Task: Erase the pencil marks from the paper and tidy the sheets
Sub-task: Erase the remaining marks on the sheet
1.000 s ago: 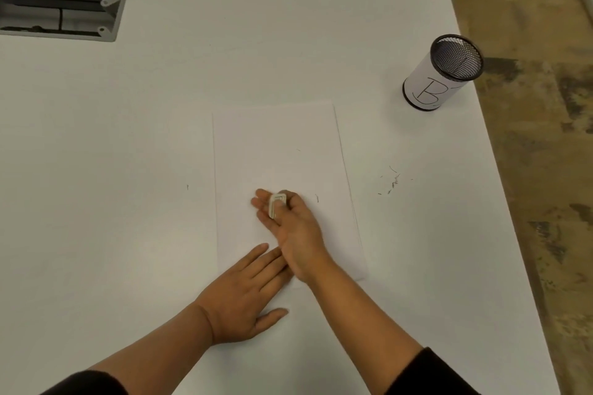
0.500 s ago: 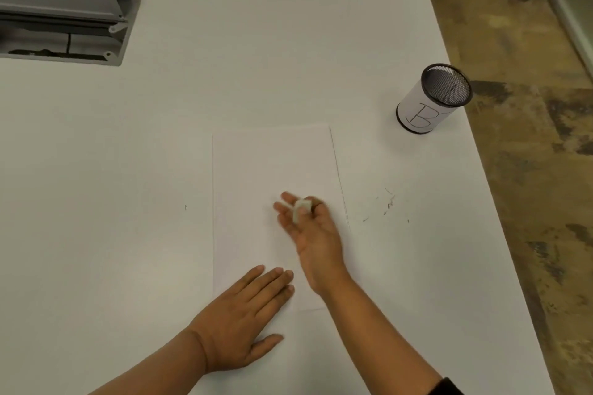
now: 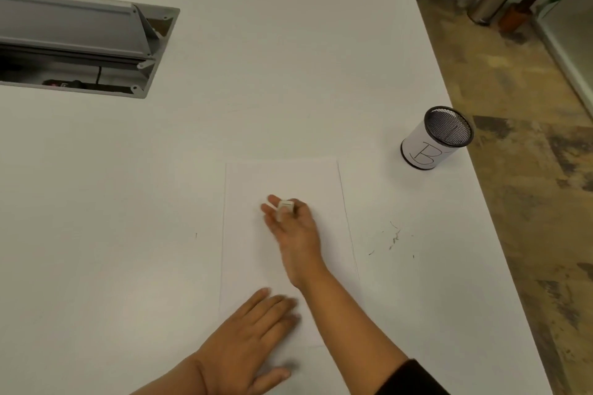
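Paper [image 3: 282,179]: white sheet at counter [image 3: 288,58] centre, its near edge hidden under a flat, straight-fingered left hand [image 3: 247,343]. Eraser [image 3: 284,209]: pinched in right hand [image 3: 293,228] over the sheet; pencil marks indiscernible. Mesh cup [image 3: 433,141], 2 o'clock, labelled "B": contents unclear. Eraser crumbs [image 3: 394,237], 3 o'clock. Cable hatch [image 3: 80,45], 10 o'clock, cut off at frame edge.

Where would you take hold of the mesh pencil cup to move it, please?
Grip the mesh pencil cup round its paper-wrapped side wall, coming from the left across the table. It stands upright near the table's right edge, and its round wall suits a wrap grip.
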